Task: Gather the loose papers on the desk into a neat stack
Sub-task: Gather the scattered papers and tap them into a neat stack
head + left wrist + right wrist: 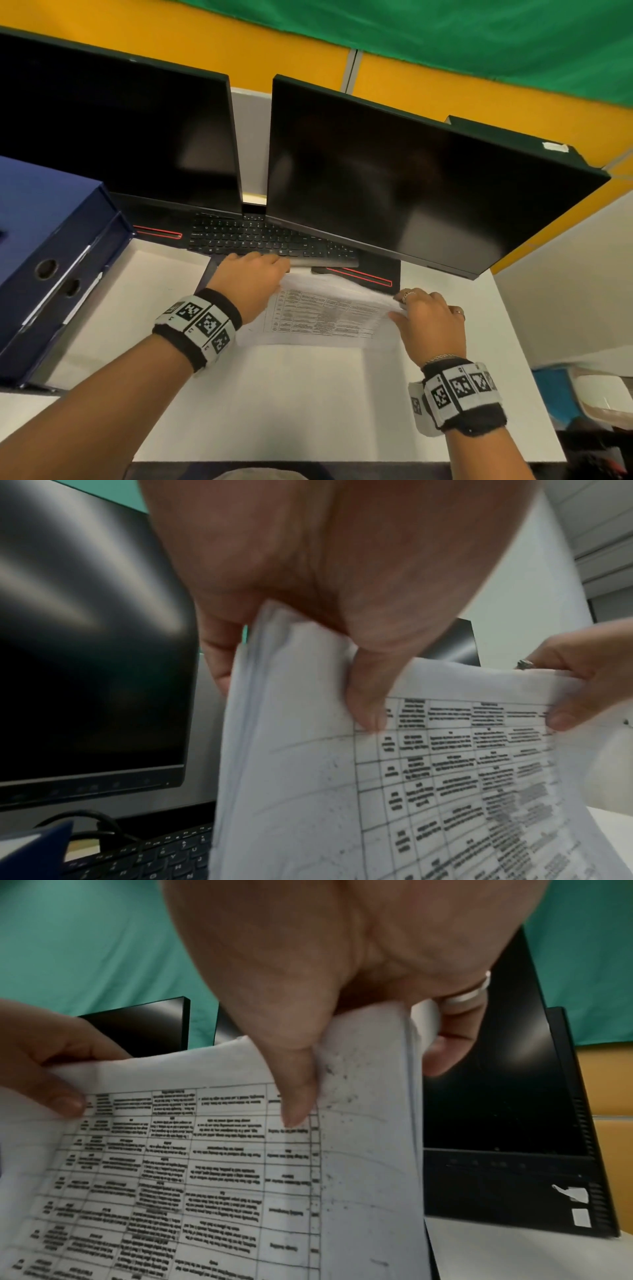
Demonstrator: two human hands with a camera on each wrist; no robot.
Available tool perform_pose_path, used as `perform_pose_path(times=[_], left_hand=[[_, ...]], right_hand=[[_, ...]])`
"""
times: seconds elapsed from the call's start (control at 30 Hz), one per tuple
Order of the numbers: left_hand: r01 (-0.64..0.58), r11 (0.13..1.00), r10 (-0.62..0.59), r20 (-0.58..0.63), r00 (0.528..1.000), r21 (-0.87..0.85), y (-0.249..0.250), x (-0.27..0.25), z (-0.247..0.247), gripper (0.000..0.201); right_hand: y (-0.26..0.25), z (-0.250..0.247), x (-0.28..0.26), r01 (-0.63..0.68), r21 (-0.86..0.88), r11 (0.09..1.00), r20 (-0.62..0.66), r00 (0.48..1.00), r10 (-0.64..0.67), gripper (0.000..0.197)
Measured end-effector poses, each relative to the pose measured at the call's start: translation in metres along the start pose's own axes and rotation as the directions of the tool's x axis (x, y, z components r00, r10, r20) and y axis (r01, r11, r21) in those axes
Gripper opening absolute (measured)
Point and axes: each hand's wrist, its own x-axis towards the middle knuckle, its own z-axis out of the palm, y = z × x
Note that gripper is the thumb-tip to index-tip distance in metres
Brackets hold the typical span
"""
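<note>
Both of my hands hold one sheaf of papers by its side edges, tilted up above the white counter. Left hand pinches the left edge, thumb on the printed front, fingers behind. Right hand pinches the right edge the same way, thumb on the front page, which carries a table of text. Just beyond the papers lies a black keyboard, under two dark monitors. Blue binders stand at the left.
</note>
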Motion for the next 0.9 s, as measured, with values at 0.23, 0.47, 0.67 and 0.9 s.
perform_pose_path(times=[0.23, 0.47, 0.67, 0.9], left_hand=[[0.003, 0.999, -0.004, -0.023, 1.0, -0.034, 0.001, -0.007, -0.005, 0.028], [-0.093, 0.993, 0.096, 0.043, 0.994, -0.072, 0.031, 0.012, -0.013, 0.034], [0.061, 0.88, -0.118, -0.091, 0.989, -0.471, 0.021, 0.018, -0.018, 0.013], [0.014, 0.034, -0.216, 0.006, 0.976, -0.999, 0.016, 0.012, -0.011, 0.029]], right_hand=[[0.003, -0.012, -0.004, -0.011, 0.049, 0.999, -0.043, 0.999, 0.013, 0.014], [-0.014, -0.032, -0.006, 0.098, 0.155, 0.983, -0.159, 0.985, -0.073, 0.017], [-0.004, -0.04, 0.006, 0.071, 0.554, 0.829, -0.532, 0.797, 0.287, 0.096], [-0.021, -0.031, 0.012, 0.109, 0.989, -0.102, -0.076, 0.955, 0.286, 0.061]])
